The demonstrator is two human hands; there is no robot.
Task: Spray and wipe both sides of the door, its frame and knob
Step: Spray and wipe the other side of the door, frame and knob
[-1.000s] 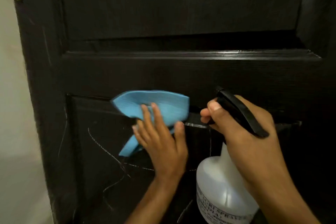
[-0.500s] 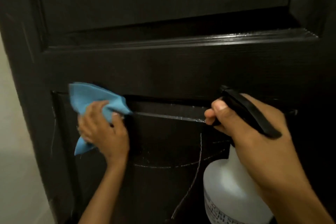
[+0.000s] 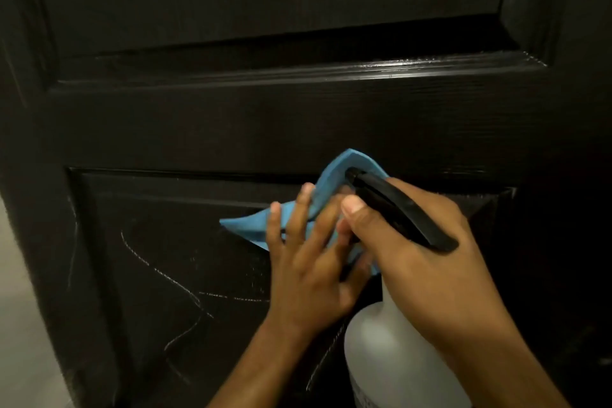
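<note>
The dark wooden door (image 3: 231, 129) fills almost the whole view, standing upright with a raised horizontal rail between an upper recessed panel and a lower one. A glossy strip of moulding catches light along the bottom edge of the upper panel. Faint pale chalk-like scribbles (image 3: 172, 278) loop across the lower panel. A blue cloth (image 3: 251, 225) is pressed flat against the top of that lower panel by the left hand (image 3: 308, 268), fingers spread over it.

Left hand (image 3: 308, 268) lies flat with fingers spread; right hand (image 3: 420, 258) is curled tight, thumb up.
</note>
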